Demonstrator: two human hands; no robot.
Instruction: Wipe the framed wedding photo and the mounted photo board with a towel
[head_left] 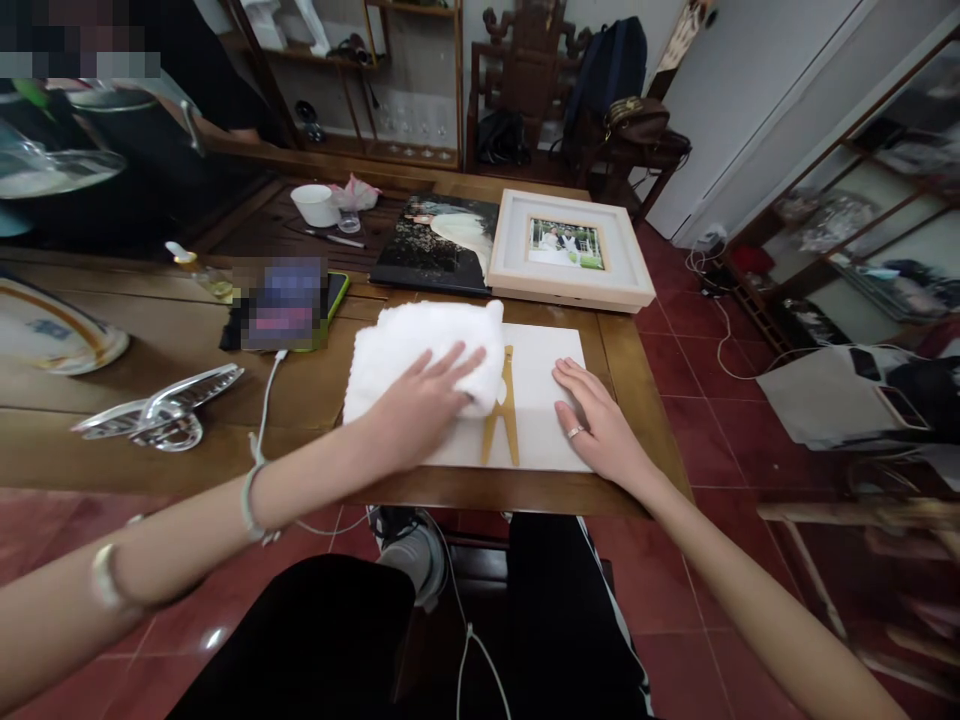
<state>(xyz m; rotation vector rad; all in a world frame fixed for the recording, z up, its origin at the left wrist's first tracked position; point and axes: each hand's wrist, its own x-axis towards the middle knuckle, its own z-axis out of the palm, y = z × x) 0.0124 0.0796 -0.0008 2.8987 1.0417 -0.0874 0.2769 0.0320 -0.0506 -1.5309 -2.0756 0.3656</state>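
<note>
Wooden table [225,400] in cluttered, red-tiled room

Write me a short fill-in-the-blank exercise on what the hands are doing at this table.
1. The left hand presses flat on a white ____.
2. The right hand rests on the white board and wears a ____ on one finger.
3. The gold stand on the board lies ____ the two hands.
4. Beyond the board sits a framed ____ in a white frame.

Missing words: towel; ring; between; photo
</note>
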